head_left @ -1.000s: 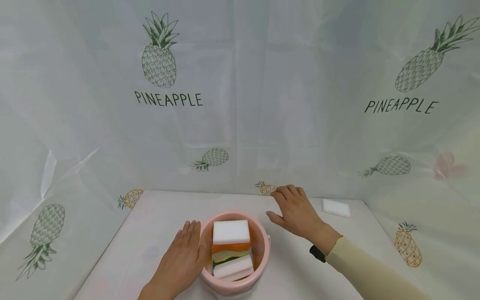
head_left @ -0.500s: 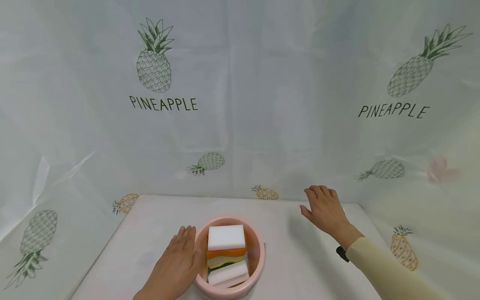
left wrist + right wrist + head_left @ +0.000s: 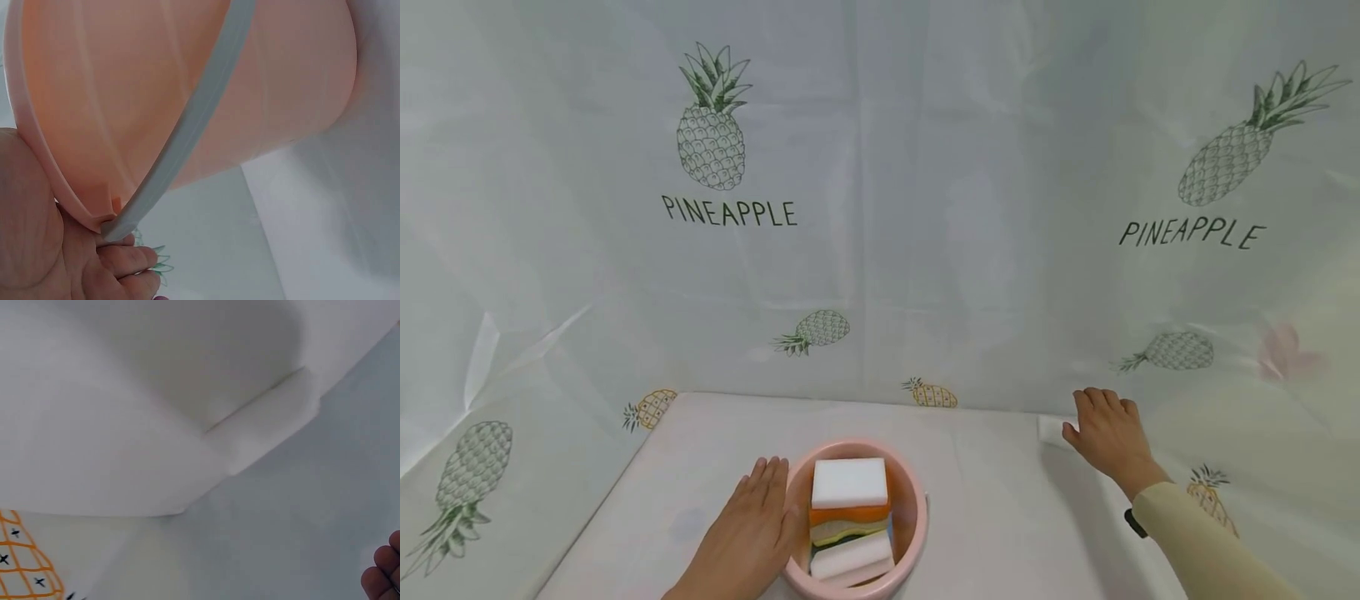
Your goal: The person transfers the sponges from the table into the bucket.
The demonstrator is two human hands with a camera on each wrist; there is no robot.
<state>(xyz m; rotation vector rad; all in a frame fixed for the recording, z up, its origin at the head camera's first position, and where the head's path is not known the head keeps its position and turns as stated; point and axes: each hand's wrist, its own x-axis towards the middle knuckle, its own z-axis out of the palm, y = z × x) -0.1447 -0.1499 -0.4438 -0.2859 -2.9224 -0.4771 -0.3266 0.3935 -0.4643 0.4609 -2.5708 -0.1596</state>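
Note:
A pink bucket (image 3: 917, 537) stands near the front of the table, with a stack of sponges inside: a white block (image 3: 850, 482) on top, then an orange layer (image 3: 850, 512), wavy beige and yellow ones, and another white piece (image 3: 852, 558). Against its left rim rests my left hand (image 3: 747, 533), fingers straight. The left wrist view has the palm (image 3: 31, 231) touching the rim beside the grey handle (image 3: 187, 131). My right hand (image 3: 1108, 429) hovers, fingers loosely bent and holding nothing, by a white sponge (image 3: 1054, 432) at the back right; it partly hides this sponge.
The white table (image 3: 985, 500) ends at the back against a hanging pineapple-print sheet (image 3: 940, 208). The sheet also encloses both sides. In the right wrist view the loose sponge (image 3: 269, 422) lies along the table's edge.
My right hand has moved right, from beside the bucket to the white sponge at the back right corner. The left hand stays at the bucket's rim. The view has shifted slightly.

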